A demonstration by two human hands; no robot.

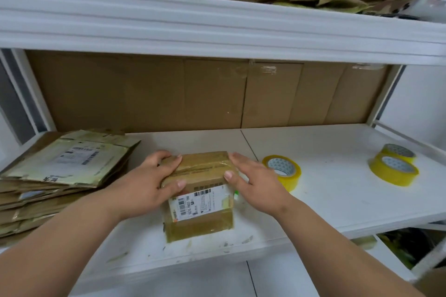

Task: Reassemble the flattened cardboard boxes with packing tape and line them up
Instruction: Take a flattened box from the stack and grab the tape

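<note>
Both bare hands rest on a small brown cardboard box (pixel 199 194) wrapped in shiny tape, which stands near the front of the white shelf (pixel 325 195). Left hand (pixel 150 179) lies on its left top edge with relaxed fingers; right hand (pixel 253 179) touches the right side, fingers straight – neither grips it. Flattened cardboard boxes (pixel 60 176) are stacked at left (labels face up). Three yellow tape rolls – one (pixel 284 171) just beside the right hand, two (pixel 394 166) well apart at right.

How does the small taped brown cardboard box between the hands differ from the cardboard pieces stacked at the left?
The small taped brown cardboard box stands assembled; the stacked cardboard pieces lie flat. Both hands touch the box; none touches the stack. The box is single; the stack holds several. Both carry white printed labels.
</note>
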